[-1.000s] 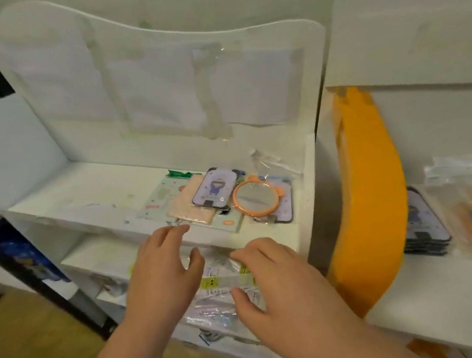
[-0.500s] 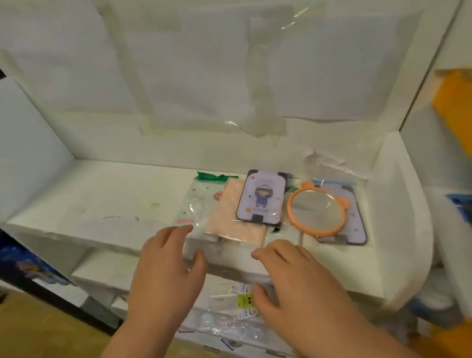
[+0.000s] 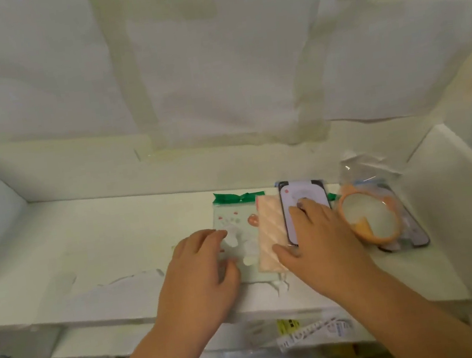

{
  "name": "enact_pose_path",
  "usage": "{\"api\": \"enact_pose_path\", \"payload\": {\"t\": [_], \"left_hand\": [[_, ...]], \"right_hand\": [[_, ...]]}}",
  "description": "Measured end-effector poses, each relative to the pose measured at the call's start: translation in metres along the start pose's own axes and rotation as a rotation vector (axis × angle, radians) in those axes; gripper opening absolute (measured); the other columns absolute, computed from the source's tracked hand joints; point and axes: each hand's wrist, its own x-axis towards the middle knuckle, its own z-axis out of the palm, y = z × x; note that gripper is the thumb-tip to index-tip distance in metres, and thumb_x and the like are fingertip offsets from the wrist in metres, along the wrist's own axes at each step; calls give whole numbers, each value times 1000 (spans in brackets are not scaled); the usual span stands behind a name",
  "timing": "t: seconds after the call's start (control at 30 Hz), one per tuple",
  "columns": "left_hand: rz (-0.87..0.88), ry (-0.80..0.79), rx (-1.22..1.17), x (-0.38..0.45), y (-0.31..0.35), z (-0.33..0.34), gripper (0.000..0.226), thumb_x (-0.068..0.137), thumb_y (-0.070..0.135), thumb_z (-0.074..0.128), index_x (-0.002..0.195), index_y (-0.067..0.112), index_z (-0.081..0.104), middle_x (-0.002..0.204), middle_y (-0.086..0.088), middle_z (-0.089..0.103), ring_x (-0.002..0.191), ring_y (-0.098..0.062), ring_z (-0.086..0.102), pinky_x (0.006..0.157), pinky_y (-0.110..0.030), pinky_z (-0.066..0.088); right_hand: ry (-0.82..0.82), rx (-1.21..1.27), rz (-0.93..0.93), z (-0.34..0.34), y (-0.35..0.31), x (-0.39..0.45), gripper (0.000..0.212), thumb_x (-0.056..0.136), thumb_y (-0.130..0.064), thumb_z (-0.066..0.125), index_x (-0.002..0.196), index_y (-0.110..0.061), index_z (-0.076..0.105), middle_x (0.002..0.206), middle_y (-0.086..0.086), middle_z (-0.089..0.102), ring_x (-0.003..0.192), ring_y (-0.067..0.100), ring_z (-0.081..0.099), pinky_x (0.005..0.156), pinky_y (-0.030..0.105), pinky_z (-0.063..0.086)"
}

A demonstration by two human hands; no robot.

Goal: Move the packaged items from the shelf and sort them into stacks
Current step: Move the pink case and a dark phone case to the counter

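Clear plastic wraps each of the packaged items lying flat on the white shelf, right of its middle. The green-topped packet lies leftmost, its long axis running front to back, green strip toward the back wall. A peach striped packet overlaps its right edge, tilted slightly. Next comes a dark-framed card, long axis also front to back, then a bagged orange round mirror on another dark card. The left hand rests on the green-topped packet, fingers relaxed. The right hand lies over the dark-framed card, thumb on the peach striped packet; whether its grip has closed, I cannot tell.
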Motion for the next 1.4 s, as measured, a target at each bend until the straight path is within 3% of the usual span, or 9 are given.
{"api": "enact_pose_path", "payload": {"t": [0.2, 0.43, 0.57, 0.63, 0.83, 1.07, 1.23, 1.33, 1.4], "left_hand": [[105, -30, -51, 13, -4, -4, 48, 87, 32, 57, 135, 27, 56, 133, 10, 54, 123, -11, 45, 100, -22, 34], [176, -58, -48, 22, 5, 6, 47, 89, 34, 59, 135, 25, 57, 133, 9, 55, 123, -11, 45, 101, -20, 33], [187, -67, -27, 22, 7, 9, 44, 87, 33, 61, 131, 24, 60, 130, 7, 58, 120, -14, 50, 101, -26, 39], [190, -68, -23, 22, 7, 10, 44, 87, 32, 62, 131, 25, 59, 130, 8, 58, 119, -13, 51, 100, -24, 39], [194, -67, -9, 24, 10, 14, 44, 88, 29, 63, 132, 22, 60, 129, 5, 59, 120, -15, 51, 99, -20, 32], [212, -131, 78, 44, 29, 25, 64, 86, 60, 32, 131, 22, 56, 133, 2, 57, 124, -19, 48, 105, -29, 35], [225, -297, 259, 80, 42, 35, 99, 76, 86, 33, 152, 23, 27, 157, -3, 32, 144, -26, 27, 118, -39, 22], [239, -392, 321, 101, 43, 38, 113, 64, 96, 35, 155, 30, 17, 163, 2, 20, 148, -25, 19, 118, -46, 19], [270, -410, 329, 108, 42, 38, 113, 61, 96, 40, 154, 34, 18, 160, 7, 25, 146, -23, 22, 115, -47, 20]], "right_hand": [[-62, -45, 74, 1, -11, 3, 77, 92, -65, 35, 150, -16, 25, 157, 12, 28, 142, 30, 29, 114, 43, 34], [-40, 89, 42, 1, -13, 4, 75, 94, -57, 46, 154, -20, 21, 160, 0, 23, 145, 20, 24, 113, 34, 30], [-44, 64, 130, 8, -15, 3, 72, 89, -65, 40, 149, -29, 25, 161, 6, 13, 148, 31, 10, 119, 47, 15], [-47, 103, 162, 10, -17, 3, 69, 91, -62, 39, 150, -29, 25, 163, 8, 11, 149, 34, 8, 120, 49, 16], [-12, 145, 126, -4, -20, 8, 63, 82, -35, 51, 140, -17, 36, 143, 7, 37, 128, 28, 40, 97, 38, 45], [67, 387, 248, -29, -7, 16, 35, 91, -17, 46, 126, -19, 47, 115, 5, 62, 93, 27, 61, 73, 34, 47], [216, 734, 344, -49, 11, 4, 15, 91, -6, 45, 97, -15, 55, 73, 5, 56, 64, 15, 54, 51, 24, 39], [244, 962, 408, -61, 24, -14, 24, 90, -2, 46, 92, -20, 62, 75, 12, 60, 55, 3, 50, 44, 14, 38], [219, 1102, 439, -62, 30, -25, 34, 90, -5, 46, 98, -32, 67, 90, 11, 68, 73, 13, 64, 57, 25, 55]]}}
